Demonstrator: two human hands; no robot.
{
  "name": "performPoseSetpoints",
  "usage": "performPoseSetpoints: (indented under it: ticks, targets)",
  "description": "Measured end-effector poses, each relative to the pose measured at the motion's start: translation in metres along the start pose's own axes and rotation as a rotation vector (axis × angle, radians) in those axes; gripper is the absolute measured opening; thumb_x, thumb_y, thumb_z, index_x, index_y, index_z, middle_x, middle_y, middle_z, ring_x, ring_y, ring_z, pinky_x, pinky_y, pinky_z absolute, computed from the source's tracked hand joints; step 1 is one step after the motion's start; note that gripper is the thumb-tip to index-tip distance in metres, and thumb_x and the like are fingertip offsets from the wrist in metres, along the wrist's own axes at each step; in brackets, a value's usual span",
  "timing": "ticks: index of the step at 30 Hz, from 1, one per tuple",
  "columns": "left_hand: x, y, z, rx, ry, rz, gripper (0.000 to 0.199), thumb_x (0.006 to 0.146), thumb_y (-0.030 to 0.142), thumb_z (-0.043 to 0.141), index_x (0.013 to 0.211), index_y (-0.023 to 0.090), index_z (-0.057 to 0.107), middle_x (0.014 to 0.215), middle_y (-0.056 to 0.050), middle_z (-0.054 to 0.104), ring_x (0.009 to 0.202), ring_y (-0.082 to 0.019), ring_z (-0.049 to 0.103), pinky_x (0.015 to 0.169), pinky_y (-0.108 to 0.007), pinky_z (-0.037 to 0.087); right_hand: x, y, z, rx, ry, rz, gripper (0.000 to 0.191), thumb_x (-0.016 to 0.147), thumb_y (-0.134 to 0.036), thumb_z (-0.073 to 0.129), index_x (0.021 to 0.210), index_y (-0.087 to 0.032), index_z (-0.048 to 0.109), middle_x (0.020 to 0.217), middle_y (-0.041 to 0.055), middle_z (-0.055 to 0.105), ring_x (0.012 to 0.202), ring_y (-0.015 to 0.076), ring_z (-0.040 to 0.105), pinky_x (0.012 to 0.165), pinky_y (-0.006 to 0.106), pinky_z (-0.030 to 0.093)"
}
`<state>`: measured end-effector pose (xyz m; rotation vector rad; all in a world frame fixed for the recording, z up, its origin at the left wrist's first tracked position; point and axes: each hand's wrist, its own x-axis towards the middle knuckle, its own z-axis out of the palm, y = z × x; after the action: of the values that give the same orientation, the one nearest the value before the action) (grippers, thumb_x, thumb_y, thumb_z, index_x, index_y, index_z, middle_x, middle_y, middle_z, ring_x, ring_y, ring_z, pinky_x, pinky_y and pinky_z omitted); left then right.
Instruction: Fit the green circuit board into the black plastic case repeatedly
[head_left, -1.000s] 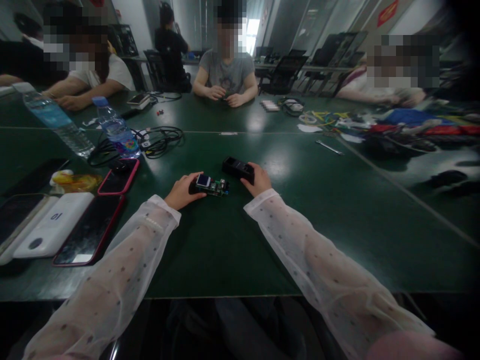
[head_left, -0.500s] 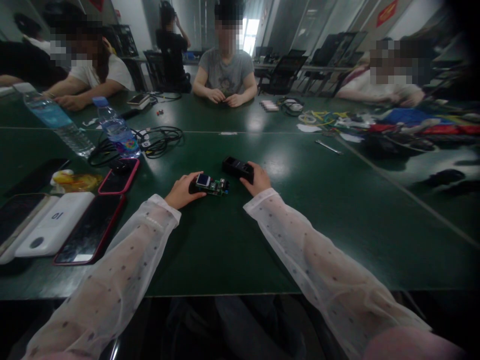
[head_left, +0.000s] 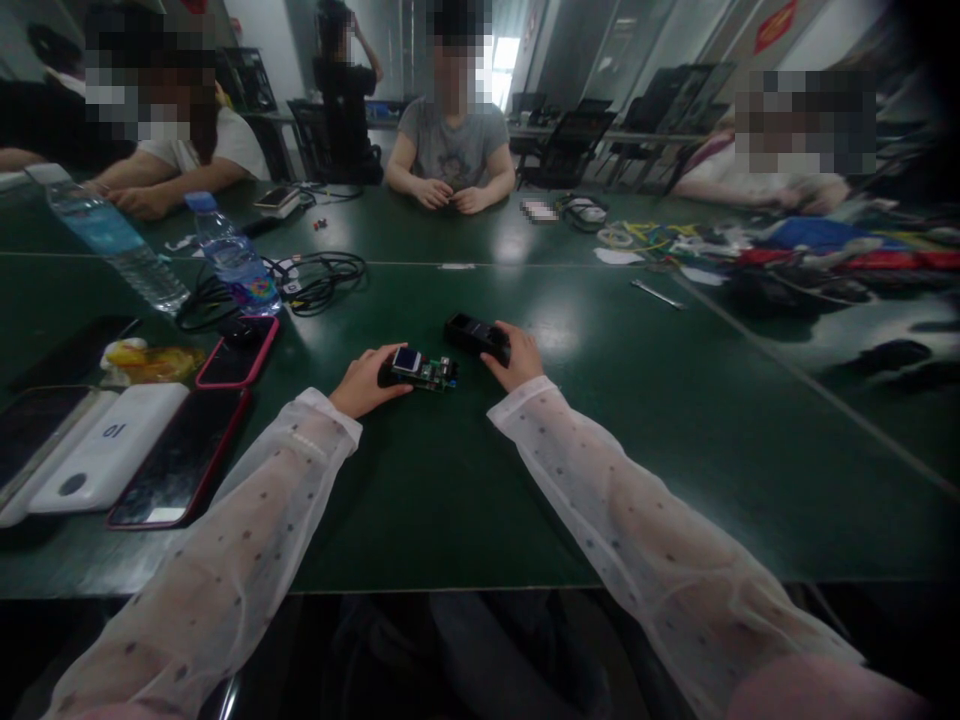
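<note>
My left sleeve (head_left: 247, 530), toward eight o'clock, was sheer white cloth scattered with small dark spots, some star-like, and its loose cuff (head_left: 335, 418) flared behind my bare left grip (head_left: 367, 384). A pale beaded band (head_left: 306, 443) showed through the fabric near that wrist. Toward four o'clock, my right sleeve (head_left: 637, 520) matched it, gauzy and creased, ending behind my bare right grip (head_left: 520, 360); a blurred pink patch (head_left: 817, 690) filled its near end.

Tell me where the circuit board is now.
In the head view, the circuit board is near the middle, held in the left hand, left of the black case in the right hand.
</note>
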<state>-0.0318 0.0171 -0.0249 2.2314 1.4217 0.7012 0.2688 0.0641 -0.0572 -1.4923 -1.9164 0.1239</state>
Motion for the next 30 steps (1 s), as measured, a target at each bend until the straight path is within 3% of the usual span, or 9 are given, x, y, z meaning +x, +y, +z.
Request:
performPoseSetpoints:
  ticks: [15, 30]
  targets:
    - [0.0001, -0.0006, -0.0002, 0.004, -0.013, 0.006, 0.069, 0.078, 0.039, 0.071, 0.139, 0.023, 0.043, 0.135, -0.011, 0.056, 0.124, -0.031, 0.050, 0.101, -0.050, 0.040, 0.0017, 0.0021, -0.0004, 0.011, -0.030, -0.022, 0.061, 0.077, -0.027, 0.065, 0.135, -0.018, 0.047, 0.124, 0.0174, 0.056, 0.117, 0.0361, 0.052, 0.094, 0.057, 0.047]
    - [0.0000, -0.0033, 0.0010, 0.021, -0.010, 0.051, 0.067, 0.079, 0.040, 0.071, 0.139, 0.027, 0.044, 0.134, -0.008, 0.057, 0.120, -0.030, 0.052, 0.098, -0.049, 0.042, 0.0016, 0.0048, 0.0008, 0.043, -0.024, -0.058, 0.060, 0.078, -0.025, 0.066, 0.134, -0.013, 0.047, 0.123, 0.0187, 0.055, 0.118, 0.0352, 0.052, 0.101, 0.055, 0.045]
